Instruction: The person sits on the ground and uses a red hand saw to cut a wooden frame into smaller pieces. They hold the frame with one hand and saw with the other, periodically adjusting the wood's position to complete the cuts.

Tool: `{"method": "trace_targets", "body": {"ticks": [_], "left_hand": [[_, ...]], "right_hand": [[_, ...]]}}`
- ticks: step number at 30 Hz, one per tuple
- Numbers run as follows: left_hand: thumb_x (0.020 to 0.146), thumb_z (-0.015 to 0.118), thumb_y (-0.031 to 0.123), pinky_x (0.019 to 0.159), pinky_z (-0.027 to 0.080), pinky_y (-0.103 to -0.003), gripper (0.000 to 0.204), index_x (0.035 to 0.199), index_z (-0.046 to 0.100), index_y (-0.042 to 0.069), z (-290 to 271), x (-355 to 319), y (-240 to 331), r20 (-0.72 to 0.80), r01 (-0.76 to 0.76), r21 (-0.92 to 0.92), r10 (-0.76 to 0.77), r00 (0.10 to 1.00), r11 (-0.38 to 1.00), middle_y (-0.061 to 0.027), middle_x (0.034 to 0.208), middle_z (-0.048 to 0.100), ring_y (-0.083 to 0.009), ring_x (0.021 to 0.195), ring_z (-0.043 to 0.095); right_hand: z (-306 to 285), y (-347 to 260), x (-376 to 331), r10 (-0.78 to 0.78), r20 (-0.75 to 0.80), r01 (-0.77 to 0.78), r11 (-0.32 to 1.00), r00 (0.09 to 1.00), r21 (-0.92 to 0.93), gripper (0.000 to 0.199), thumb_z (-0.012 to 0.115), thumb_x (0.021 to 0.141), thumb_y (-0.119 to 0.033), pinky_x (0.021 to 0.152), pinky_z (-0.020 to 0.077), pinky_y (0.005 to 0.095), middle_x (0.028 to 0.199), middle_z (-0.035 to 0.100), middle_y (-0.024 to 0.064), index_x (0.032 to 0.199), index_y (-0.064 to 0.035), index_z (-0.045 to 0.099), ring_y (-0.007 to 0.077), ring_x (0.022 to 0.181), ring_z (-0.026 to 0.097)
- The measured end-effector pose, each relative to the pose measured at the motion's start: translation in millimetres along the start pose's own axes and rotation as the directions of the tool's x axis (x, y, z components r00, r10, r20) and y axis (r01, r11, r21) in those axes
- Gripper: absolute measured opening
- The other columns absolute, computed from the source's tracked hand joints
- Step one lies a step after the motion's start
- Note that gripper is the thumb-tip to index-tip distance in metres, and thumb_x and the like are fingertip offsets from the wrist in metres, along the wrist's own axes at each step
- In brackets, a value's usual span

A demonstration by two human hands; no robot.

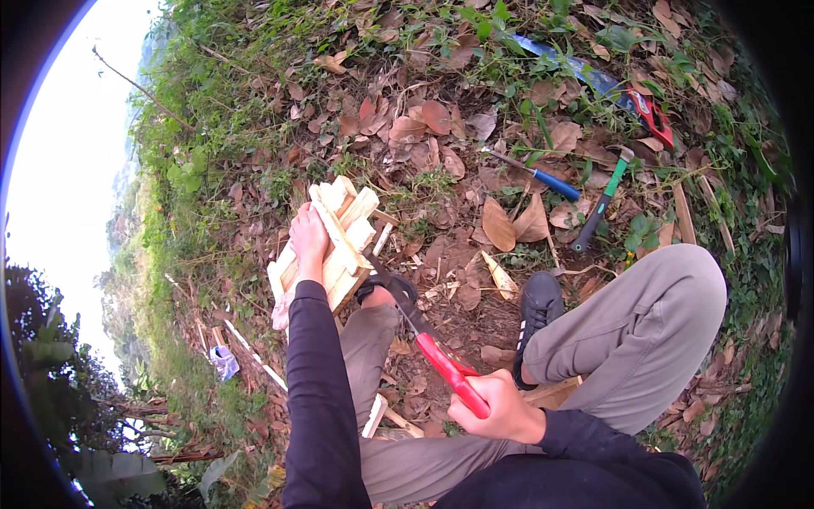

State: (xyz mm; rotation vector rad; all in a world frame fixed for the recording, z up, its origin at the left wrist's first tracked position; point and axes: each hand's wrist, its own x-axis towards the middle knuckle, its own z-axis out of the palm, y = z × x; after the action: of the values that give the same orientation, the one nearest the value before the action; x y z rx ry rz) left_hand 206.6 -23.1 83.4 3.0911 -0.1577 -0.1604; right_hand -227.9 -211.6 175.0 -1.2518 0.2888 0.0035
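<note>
My left hand (310,242) presses on a small structure of pale wooden slats (346,261), its fingers bent over the top slat. The wood rests around my left leg, above the shoe, and stands tilted. In my right hand (496,409) is a red-handled saw (441,365), gripped in a closed fist. Its thin dark blade runs up and left to the near right edge of the slats; how far it touches the wood I cannot tell.
On the leafy ground lie another saw (585,76) with a blue blade, a blue-handled screwdriver-like tool (555,185) and a green-handled hammer (609,199). Wood strips (685,216) lie at right. A pale cloth (224,362) lies at left. My right shoe (539,307) is beside wood chips.
</note>
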Motion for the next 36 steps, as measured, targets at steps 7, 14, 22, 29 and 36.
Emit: {"method": "trace_targets", "body": {"ticks": [7,14,22,29,36], "left_hand": [[0.107,0.034,0.044,0.115,0.034,-0.050,0.049,0.146,0.053,0.020,10.2,15.2,-34.6,-0.020,-0.049,0.024,0.049,0.999,0.999,-0.0148,0.146,0.055,-0.0362,0.139,0.047],[0.106,0.033,0.044,0.118,0.030,-0.052,0.051,0.147,0.052,0.020,10.0,5.4,-22.0,-0.020,-0.002,-0.048,0.001,1.000,0.999,-0.0148,0.149,0.053,-0.0358,0.143,0.042],[0.104,0.038,0.044,0.120,0.022,-0.061,0.050,0.146,0.054,0.021,-5.3,-12.9,3.4,-0.041,0.078,-0.122,-0.084,0.996,0.989,-0.0128,0.152,0.050,-0.0323,0.146,0.038],[0.103,0.043,0.046,0.121,0.019,-0.061,0.054,0.148,0.052,0.019,-8.0,-26.3,6.4,-0.076,0.114,-0.125,-0.125,0.989,0.985,-0.0115,0.152,0.049,-0.0308,0.147,0.036],[0.101,0.046,0.044,0.121,0.021,-0.063,0.054,0.145,0.054,0.013,-15.2,-39.9,16.7,-0.111,0.125,-0.130,-0.140,0.984,0.984,-0.0142,0.150,0.051,-0.0328,0.146,0.038]], "right_hand": [[-8.1,-8.3,2.3,-0.044,-0.159,0.027,0.994,0.986,-0.109,0.017,0.072,0.079,-0.008,0.049,0.0475,0.0346,0.057,0.057,0.0089,0.068,-0.0033,0.059,0.0240,0.046,0.060],[-10.5,-6.0,3.4,-0.149,-0.209,0.117,0.980,0.966,-0.160,0.019,0.073,0.079,-0.006,0.047,0.0461,0.0340,0.053,0.053,0.0067,0.067,-0.0037,0.058,0.0222,0.043,0.057],[-14.9,-3.5,5.1,-0.281,-0.169,0.215,0.920,0.945,-0.329,0.024,0.072,0.082,-0.005,0.044,0.0398,0.0337,0.051,0.050,0.0050,0.065,-0.0049,0.055,0.0199,0.040,0.052],[-10.9,-19.3,5.3,-0.378,-0.066,0.316,0.847,0.923,-0.428,0.029,0.074,0.088,-0.012,0.047,0.0399,0.0317,0.051,0.049,0.0046,0.066,-0.0044,0.057,0.0189,0.042,0.053],[21.3,-24.8,14.7,-0.382,-0.046,0.322,0.832,0.923,-0.453,0.027,0.071,0.087,-0.005,0.043,0.0344,0.0327,0.050,0.045,0.0036,0.065,-0.0048,0.056,0.0165,0.038,0.045]]}}
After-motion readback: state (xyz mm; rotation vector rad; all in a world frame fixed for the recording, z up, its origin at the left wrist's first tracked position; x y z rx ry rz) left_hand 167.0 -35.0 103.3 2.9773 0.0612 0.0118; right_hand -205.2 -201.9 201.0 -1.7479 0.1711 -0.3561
